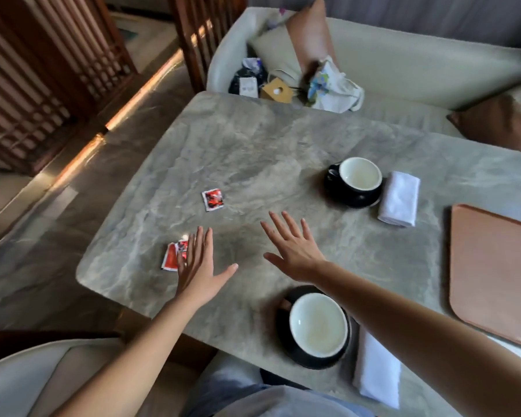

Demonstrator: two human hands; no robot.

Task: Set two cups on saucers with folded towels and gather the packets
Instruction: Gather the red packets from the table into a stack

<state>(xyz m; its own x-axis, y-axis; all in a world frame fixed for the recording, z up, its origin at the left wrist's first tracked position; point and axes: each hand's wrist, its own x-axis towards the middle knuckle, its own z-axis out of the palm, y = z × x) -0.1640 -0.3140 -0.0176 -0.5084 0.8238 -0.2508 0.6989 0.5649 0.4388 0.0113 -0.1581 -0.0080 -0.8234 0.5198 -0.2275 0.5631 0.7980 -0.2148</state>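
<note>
Both cups sit served at frame right, so my left hand point(194, 267) and right hand point(292, 251) spread wide, empty, toward the packets point(175, 255) at left.

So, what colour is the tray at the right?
The tray is salmon pink, seen in the head view.

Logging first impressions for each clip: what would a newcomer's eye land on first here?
Two open hands spread over the marble table: the left hand beside red packets, the right hand mid-table. Next, two dark cups on saucers, the near cup and far cup, each with a white folded towel alongside.
</note>
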